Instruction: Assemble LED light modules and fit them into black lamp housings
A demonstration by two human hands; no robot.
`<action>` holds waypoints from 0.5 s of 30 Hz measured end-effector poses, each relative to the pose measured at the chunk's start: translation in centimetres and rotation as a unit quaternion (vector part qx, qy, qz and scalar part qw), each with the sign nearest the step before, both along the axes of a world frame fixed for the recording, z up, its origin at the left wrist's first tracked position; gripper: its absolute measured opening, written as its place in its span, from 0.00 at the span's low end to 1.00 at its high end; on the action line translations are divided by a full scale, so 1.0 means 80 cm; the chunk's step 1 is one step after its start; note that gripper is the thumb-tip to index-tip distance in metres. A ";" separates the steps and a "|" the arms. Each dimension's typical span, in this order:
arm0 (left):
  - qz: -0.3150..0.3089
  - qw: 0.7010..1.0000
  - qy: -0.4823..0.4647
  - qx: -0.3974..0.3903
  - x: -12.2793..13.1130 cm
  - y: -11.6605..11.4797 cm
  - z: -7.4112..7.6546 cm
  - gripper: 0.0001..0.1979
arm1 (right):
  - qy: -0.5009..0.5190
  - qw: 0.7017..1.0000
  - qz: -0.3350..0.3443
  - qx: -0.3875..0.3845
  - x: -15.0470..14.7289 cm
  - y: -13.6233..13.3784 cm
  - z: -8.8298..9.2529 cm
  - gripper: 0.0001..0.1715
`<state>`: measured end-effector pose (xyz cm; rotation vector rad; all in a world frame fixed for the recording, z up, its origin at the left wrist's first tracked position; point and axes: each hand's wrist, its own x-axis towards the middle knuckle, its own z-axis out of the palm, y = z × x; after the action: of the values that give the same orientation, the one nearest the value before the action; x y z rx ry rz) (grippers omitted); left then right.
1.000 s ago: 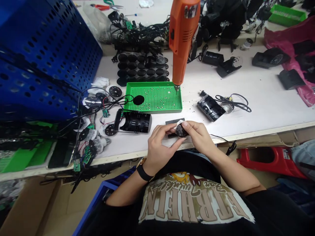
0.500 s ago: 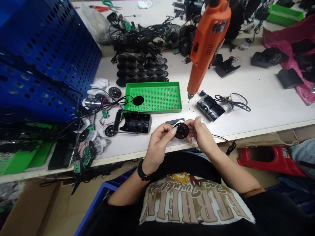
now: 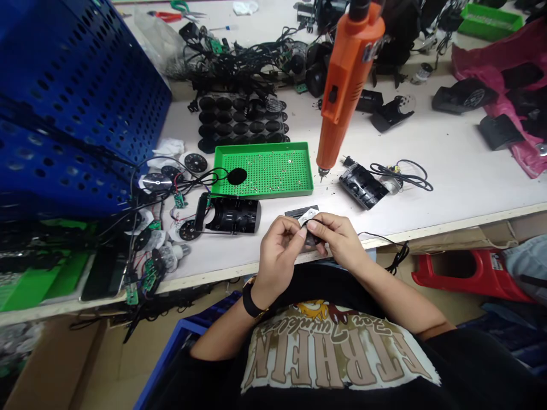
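Observation:
Near the table's front edge, my left hand (image 3: 280, 250) and my right hand (image 3: 342, 239) meet, thumbs and fingers pinched together on a small dark disc (image 3: 312, 237) that they mostly cover. A piece of white paper (image 3: 308, 216) shows just above my fingertips, over a dark flat strip (image 3: 294, 213) on the table. To the left lies a black half-round housing (image 3: 237, 215). Behind my hands stands a green perforated tray (image 3: 311, 171) with small screws and a black disc (image 3: 237, 176) in it.
An orange electric screwdriver (image 3: 342, 97) hangs tip down behind my right hand. Another black housing (image 3: 363, 185) with a cable lies at the right. Wired circuit boards and a blue perforated crate (image 3: 85, 102) are at the left; black discs (image 3: 243, 128) stand behind the tray.
My right hand has closed in on the disc beside my left fingers. The disc has turned, its marked face no longer showing, and more of the white paper is visible. The view has shifted slightly.

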<state>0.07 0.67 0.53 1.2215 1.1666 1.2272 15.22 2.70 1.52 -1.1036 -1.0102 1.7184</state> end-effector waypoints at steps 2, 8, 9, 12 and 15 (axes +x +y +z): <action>0.004 1.000 -0.003 0.007 -0.001 0.000 0.000 0.10 | 0.029 0.999 0.033 -0.004 0.005 0.001 -0.001 0.25; 0.016 1.000 0.004 0.027 -0.004 0.005 0.000 0.09 | 0.132 0.982 0.095 -0.093 0.016 0.006 -0.006 0.22; 0.018 0.999 0.002 0.029 -0.003 0.005 0.000 0.09 | 0.130 0.983 0.089 -0.091 0.015 0.006 -0.006 0.23; 0.022 0.999 0.006 0.033 0.000 0.002 0.000 0.08 | 0.083 0.994 0.051 -0.055 0.009 0.004 -0.007 0.24; 0.023 0.999 0.021 0.027 -0.001 0.000 0.000 0.08 | 0.056 0.997 0.054 -0.024 0.009 0.003 -0.006 0.21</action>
<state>0.00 0.70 0.50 1.2721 1.2045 1.2798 15.93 2.93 1.03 -0.9860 -0.9779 1.8783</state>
